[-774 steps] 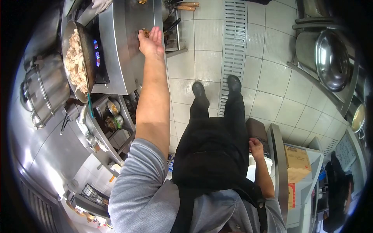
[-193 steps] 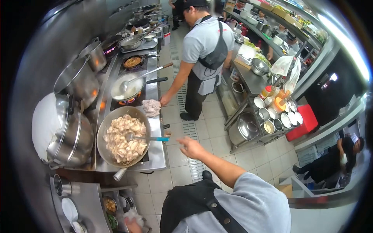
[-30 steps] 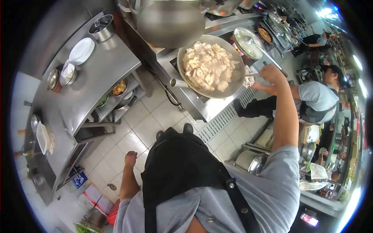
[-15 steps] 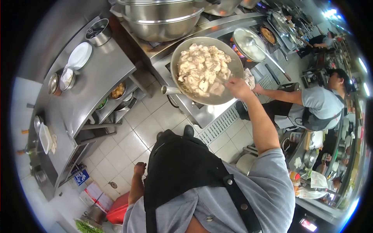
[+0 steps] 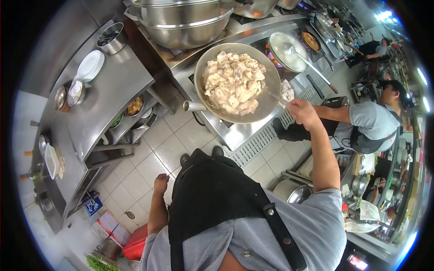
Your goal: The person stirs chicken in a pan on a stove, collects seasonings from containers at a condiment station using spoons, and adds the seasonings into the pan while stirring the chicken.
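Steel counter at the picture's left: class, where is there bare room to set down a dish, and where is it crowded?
Bare counter lies between the small bowls and white tray, and floor-side of the white plates. The wall side is crowded: steel pot, plates, bowls.

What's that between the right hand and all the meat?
In the head view, a utensil, held by the right hand, crosses a bare patch of pan towards the meat.

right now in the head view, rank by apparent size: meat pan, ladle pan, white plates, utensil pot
1. Meat pan, largest
2. Ladle pan
3. White plates and utensil pot: too alike to rank
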{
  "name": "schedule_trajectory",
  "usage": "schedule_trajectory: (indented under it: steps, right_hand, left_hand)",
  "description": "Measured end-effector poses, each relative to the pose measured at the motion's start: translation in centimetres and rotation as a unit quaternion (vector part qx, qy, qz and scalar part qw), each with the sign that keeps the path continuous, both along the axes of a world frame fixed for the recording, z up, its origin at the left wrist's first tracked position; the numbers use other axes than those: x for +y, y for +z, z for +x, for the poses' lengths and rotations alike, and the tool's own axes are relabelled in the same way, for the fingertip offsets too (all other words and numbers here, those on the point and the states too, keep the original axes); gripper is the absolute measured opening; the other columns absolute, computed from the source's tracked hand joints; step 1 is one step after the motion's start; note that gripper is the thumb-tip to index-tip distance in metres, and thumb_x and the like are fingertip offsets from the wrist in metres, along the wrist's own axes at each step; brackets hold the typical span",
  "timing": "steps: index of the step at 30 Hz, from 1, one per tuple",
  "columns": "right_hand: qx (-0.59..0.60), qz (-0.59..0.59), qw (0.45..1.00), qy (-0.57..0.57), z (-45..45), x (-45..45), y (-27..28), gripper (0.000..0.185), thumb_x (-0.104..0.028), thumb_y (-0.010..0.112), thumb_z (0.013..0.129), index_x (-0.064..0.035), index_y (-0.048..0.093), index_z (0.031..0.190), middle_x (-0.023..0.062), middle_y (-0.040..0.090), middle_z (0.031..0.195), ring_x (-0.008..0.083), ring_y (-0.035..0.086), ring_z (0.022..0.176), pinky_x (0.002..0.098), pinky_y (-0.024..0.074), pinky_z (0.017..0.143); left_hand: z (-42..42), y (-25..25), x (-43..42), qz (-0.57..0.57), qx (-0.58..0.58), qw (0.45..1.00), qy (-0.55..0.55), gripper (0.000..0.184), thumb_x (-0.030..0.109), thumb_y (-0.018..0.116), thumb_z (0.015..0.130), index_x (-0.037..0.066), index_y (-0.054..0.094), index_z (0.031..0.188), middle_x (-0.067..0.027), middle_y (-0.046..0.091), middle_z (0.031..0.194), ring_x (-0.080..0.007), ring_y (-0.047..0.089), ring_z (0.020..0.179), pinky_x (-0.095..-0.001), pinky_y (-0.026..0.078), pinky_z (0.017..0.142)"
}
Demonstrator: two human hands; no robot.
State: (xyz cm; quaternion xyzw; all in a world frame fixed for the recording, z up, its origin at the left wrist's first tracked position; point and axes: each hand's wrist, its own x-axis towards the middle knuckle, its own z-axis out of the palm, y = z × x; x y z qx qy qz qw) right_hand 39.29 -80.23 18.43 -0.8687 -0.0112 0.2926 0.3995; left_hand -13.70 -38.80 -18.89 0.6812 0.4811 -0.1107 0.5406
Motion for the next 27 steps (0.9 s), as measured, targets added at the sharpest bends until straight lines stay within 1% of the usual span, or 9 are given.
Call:
schedule_trajectory:
  steps: [2, 5, 8, 11, 14, 17, 21, 24, 27]
  right_hand:
    - [-0.004, 0.002, 1.000, -0.009, -0.3, 0.1, 1.0, 0.023, -0.022, 0.069, 0.091, 0.0013, 0.067, 0.094, -0.0010, 0.053, 0.065, 0.0074, 0.044, 0.051, 0.0258, 0.0327, 0.042]
    - [-0.032, -0.026, 0.999, 0.002, -0.2, 0.3, 2.5, 0.024, -0.021, 0.068, 0.091, 0.0018, 0.067, 0.096, 0.0006, 0.053, 0.064, 0.0095, 0.048, 0.054, 0.0284, 0.0390, 0.046]
    - [-0.243, -0.017, 0.964, 0.107, 3.4, -2.8, -1.9, 0.023, -0.020, 0.067, 0.089, 0.0026, 0.067, 0.096, 0.0089, 0.063, 0.067, 0.0199, 0.062, 0.060, 0.0361, 0.0484, 0.055]
    - [-0.375, -0.194, 0.891, 0.169, 1.7, 2.3, 3.4, 0.023, -0.019, 0.063, 0.090, 0.0030, 0.068, 0.095, 0.0182, 0.072, 0.081, 0.0334, 0.071, 0.076, 0.0435, 0.0541, 0.069]
    - [-0.400, -0.338, 0.831, 0.187, 1.4, 6.0, 3.8, 0.021, -0.016, 0.059, 0.089, 0.0004, 0.071, 0.092, 0.0201, 0.074, 0.089, 0.0385, 0.071, 0.085, 0.0465, 0.0562, 0.074]
    - [-0.364, -0.434, 0.756, 0.329, 2.4, 7.1, -0.4, 0.021, -0.013, 0.056, 0.089, -0.0036, 0.074, 0.094, 0.0176, 0.074, 0.088, 0.0352, 0.073, 0.084, 0.0460, 0.0575, 0.075]
    - [-0.305, -0.462, 0.714, 0.428, -2.0, 8.5, 1.0, 0.023, -0.010, 0.056, 0.085, -0.0070, 0.074, 0.099, 0.0167, 0.073, 0.089, 0.0336, 0.073, 0.086, 0.0447, 0.0575, 0.074]
    - [-0.372, -0.386, 0.767, 0.352, -3.9, 5.8, 5.4, 0.017, -0.009, 0.060, 0.086, -0.0084, 0.074, 0.096, 0.0182, 0.072, 0.086, 0.0349, 0.072, 0.085, 0.0461, 0.0561, 0.075]
    - [-0.382, -0.348, 0.790, 0.329, -4.8, 5.5, 8.7, 0.032, -0.008, 0.056, 0.084, -0.0116, 0.070, 0.113, 0.0175, 0.072, 0.089, 0.0337, 0.072, 0.085, 0.0467, 0.0560, 0.073]
  left_hand:
    - [-0.1, 0.5, 0.1, -0.001, 0.041, 0.999, -0.010, 0.044, 0.027, 0.069, 0.085, -0.005, 0.066, 0.115, -0.0159, 0.073, 0.092, -0.0231, 0.069, 0.082, -0.0351, 0.054, 0.077]
    - [-3.5, -3.2, 0.8, 0.064, 0.008, 0.990, -0.127, 0.042, 0.027, 0.069, 0.085, -0.005, 0.067, 0.113, -0.0150, 0.073, 0.090, -0.0228, 0.069, 0.080, -0.0343, 0.054, 0.077]
    - [-3.8, -0.8, -0.2, -0.015, 0.086, 0.996, 0.003, 0.040, 0.028, 0.069, 0.085, -0.004, 0.069, 0.110, -0.0148, 0.073, 0.090, -0.0226, 0.070, 0.080, -0.0344, 0.054, 0.077]
    - [-5.5, -1.9, -0.4, -0.019, 0.083, 0.996, 0.002, 0.038, 0.028, 0.068, 0.085, -0.003, 0.070, 0.106, -0.0148, 0.073, 0.091, -0.0224, 0.070, 0.080, -0.0350, 0.054, 0.077]
    - [-7.1, -4.1, -0.2, 0.006, 0.030, 0.998, -0.050, 0.038, 0.028, 0.068, 0.085, -0.003, 0.070, 0.106, -0.0152, 0.072, 0.094, -0.0225, 0.070, 0.080, -0.0355, 0.054, 0.077]
    - [-6.6, -3.6, 0.0, 0.039, 0.046, 0.993, -0.104, 0.036, 0.026, 0.067, 0.085, -0.003, 0.069, 0.106, -0.0151, 0.072, 0.095, -0.0225, 0.070, 0.081, -0.0352, 0.054, 0.078]
    - [-3.9, -1.4, -0.8, -0.022, 0.070, 0.997, 0.020, 0.034, 0.024, 0.068, 0.084, -0.003, 0.070, 0.105, -0.0142, 0.072, 0.094, -0.0224, 0.070, 0.082, -0.0351, 0.054, 0.078]
    - [-3.2, -0.7, -0.9, -0.022, 0.049, 0.998, 0.032, 0.031, 0.022, 0.068, 0.084, -0.003, 0.070, 0.102, -0.0129, 0.072, 0.090, -0.0223, 0.069, 0.081, -0.0357, 0.054, 0.077]
    - [-3.2, -0.1, -0.9, -0.016, 0.045, 0.999, 0.018, 0.028, 0.021, 0.069, 0.085, -0.002, 0.071, 0.099, -0.0118, 0.071, 0.086, -0.0225, 0.068, 0.080, -0.0363, 0.053, 0.076]
